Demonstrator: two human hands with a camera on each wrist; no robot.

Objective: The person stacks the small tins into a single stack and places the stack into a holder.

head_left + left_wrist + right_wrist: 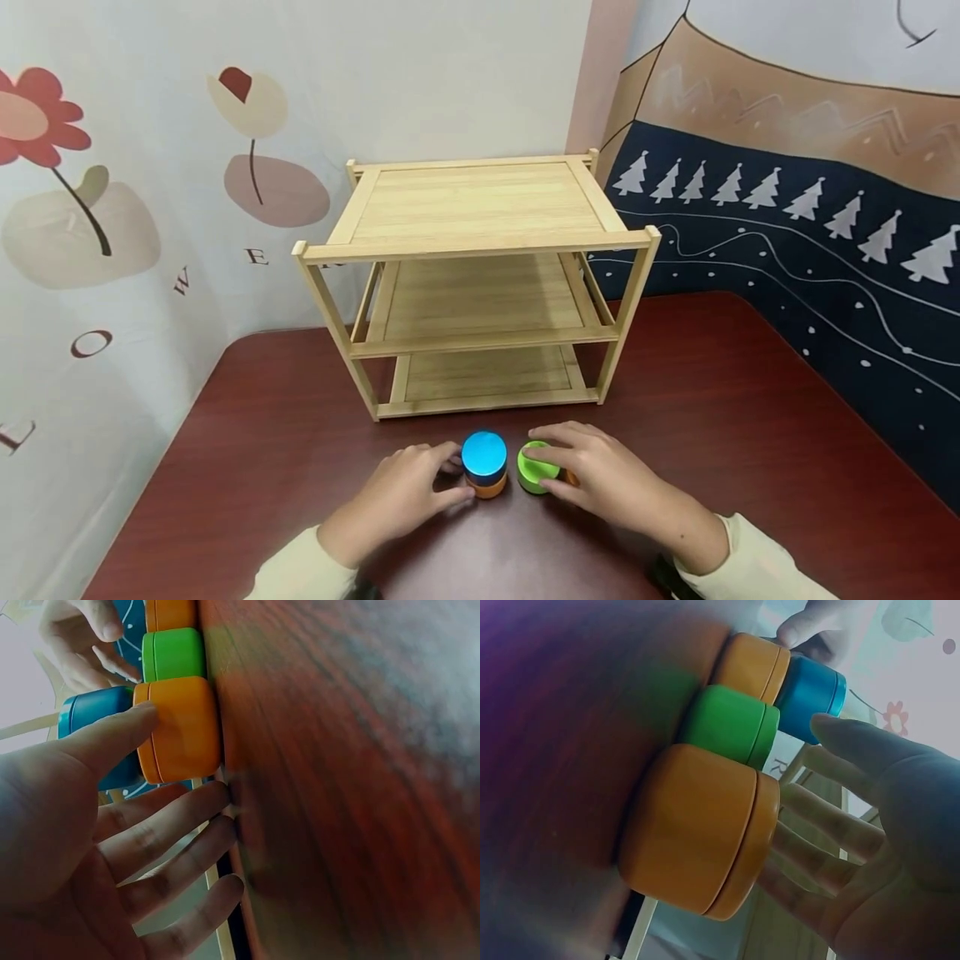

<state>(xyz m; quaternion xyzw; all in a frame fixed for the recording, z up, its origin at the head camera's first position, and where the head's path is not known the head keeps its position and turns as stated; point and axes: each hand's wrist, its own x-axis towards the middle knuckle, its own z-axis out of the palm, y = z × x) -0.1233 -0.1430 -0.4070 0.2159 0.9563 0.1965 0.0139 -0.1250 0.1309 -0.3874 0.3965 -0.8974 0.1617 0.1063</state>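
Note:
A round blue tin [483, 457] stands on top of an orange tin [184, 731], both upright on the table. Beside this stack my left hand [405, 490] has its fingers loosely spread, the thumb lying against the orange tin's lid in the left wrist view. To the right is a green tin [534, 473]. My right hand [607, 475] hovers at and above the green tin with fingers apart; whether a fingertip touches it I cannot tell. A second orange tin [694, 829] stands beside the green one, mostly hidden beneath the right hand in the head view.
Behind the tins stands a wooden three-tier rack [480, 246] with flat shelves. The dark red table [247, 433] runs back to walls hung with printed cloth [787, 250] on the right and pale flower-patterned cloth [172, 208] on the left.

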